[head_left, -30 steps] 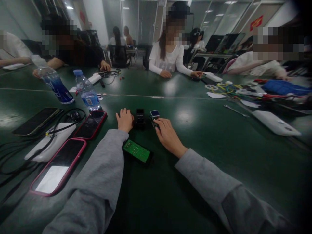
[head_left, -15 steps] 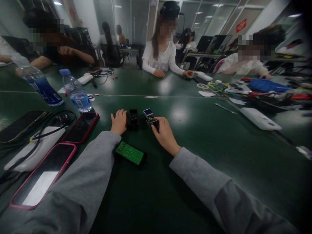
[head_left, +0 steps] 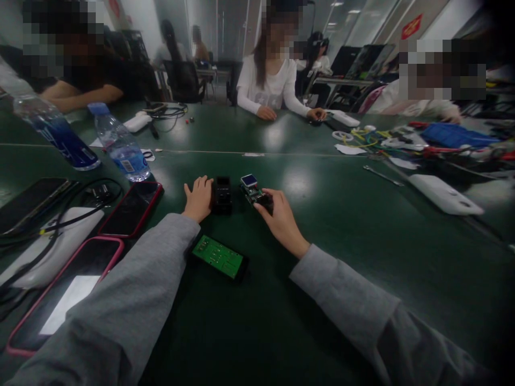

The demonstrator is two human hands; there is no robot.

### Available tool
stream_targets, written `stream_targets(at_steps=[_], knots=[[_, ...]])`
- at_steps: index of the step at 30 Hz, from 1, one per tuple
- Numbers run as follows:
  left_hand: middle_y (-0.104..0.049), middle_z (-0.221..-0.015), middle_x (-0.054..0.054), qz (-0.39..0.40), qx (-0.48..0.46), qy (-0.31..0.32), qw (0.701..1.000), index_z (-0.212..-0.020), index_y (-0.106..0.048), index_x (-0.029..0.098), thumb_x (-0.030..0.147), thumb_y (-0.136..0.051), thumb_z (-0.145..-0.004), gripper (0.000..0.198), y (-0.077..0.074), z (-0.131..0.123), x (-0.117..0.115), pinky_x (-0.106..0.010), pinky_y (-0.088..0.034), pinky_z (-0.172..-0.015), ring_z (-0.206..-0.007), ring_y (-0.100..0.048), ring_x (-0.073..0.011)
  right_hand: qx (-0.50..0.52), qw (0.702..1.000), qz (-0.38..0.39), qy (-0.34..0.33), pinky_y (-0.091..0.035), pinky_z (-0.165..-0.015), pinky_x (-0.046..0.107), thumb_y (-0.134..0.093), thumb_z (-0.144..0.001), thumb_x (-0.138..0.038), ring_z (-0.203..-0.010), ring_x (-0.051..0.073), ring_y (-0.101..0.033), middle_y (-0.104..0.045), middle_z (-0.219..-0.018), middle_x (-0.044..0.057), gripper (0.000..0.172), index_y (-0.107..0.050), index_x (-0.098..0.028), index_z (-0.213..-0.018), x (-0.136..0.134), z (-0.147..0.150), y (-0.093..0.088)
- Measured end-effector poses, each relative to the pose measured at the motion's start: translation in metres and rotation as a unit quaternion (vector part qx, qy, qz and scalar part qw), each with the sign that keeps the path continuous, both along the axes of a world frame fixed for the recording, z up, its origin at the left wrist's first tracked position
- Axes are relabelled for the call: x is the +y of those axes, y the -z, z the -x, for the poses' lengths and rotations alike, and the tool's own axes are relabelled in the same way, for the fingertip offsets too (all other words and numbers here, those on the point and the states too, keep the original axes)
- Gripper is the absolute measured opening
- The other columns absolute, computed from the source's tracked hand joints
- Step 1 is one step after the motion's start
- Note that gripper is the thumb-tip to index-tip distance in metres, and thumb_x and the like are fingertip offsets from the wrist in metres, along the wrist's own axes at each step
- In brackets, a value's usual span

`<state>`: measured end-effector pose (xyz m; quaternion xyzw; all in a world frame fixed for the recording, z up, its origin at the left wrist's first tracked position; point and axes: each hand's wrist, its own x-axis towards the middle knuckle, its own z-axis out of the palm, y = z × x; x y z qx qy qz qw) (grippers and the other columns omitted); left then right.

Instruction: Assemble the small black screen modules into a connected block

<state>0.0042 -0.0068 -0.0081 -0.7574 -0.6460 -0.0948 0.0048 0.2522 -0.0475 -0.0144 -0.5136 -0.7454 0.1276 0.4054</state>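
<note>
**Head view: two hands on small electronic parts at a green table**

Head camera looks down over grey knit sleeves onto a smooth, dark green table (head_left: 341, 252) that throws back soft glare from the ceiling lights.

The left hand (head_left: 198, 198) lies palm down and relaxed, its fingers spread flat, their tips touching the left side of a black block (head_left: 222, 194), a squat, boxy, matt part standing on the table at mid-frame. The right hand (head_left: 281, 220) is closed in a pinch on the near, dark end of a small module (head_left: 252, 189), a narrow strip of green board with a square, bluish, glossy face at its far end. The module sits just right of the block, low over the table; whether it rests on the surface is unclear.

Between the forearms, nearer the wearer, a green circuit board (head_left: 219, 257) lies flat in a thin black rectangular frame, apart from both hands.

To the left lie a red-cased phone (head_left: 131, 209) and a pink-cased phone (head_left: 68, 289), both with glossy dark glass, beside a rounded white pack (head_left: 36, 252) crossed by black cables. Two clear plastic bottles (head_left: 120, 147) with blue labels stand beyond. On the right rests a long white plastic housing (head_left: 444, 194). A person in a white top (head_left: 273, 88) sits across the table.
</note>
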Motion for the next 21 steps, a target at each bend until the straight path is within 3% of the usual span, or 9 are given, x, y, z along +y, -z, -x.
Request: stream_targets(at_steps=[7, 15, 21], knots=[[-0.035, -0.155, -0.018, 0.003, -0.002, 0.003, 1.0, -0.143, -0.036, 0.015, 0.005, -0.061, -0.079, 0.07, -0.002, -0.001, -0.001, -0.068, -0.028, -0.112, -0.143, -0.031, -0.0344, 0.013, 1.0, -0.001, 0.025, -0.053, -0.084, 0.048, -0.067, -0.087, -0.039, -0.098, 0.029, -0.06, -0.058, -0.111, 0.014, 0.042, -0.051, -0.016, -0.118, 0.001, -0.001, 0.005], [-0.035, -0.155, -0.019, -0.001, -0.002, 0.005, 1.0, -0.143, -0.036, 0.014, 0.007, -0.059, -0.082, 0.066, -0.002, -0.001, -0.002, -0.067, -0.028, -0.112, -0.143, -0.031, -0.0349, 0.093, 0.995, 0.043, -0.018, -0.052, -0.093, 0.049, -0.061, -0.087, -0.033, -0.105, 0.028, -0.064, -0.064, -0.116, 0.014, 0.039, -0.05, -0.017, -0.121, 0.001, -0.001, -0.001], [-0.035, -0.154, -0.019, -0.002, -0.007, 0.001, 1.0, -0.143, -0.037, 0.015, 0.006, -0.06, -0.081, 0.067, -0.002, -0.001, -0.002, -0.067, -0.027, -0.112, -0.143, -0.031, -0.0345, 0.114, 0.993, 0.031, -0.007, -0.051, -0.096, 0.047, -0.055, -0.083, -0.024, -0.108, 0.026, -0.06, -0.06, -0.118, 0.014, 0.038, -0.053, -0.017, -0.12, 0.011, -0.007, 0.006]])
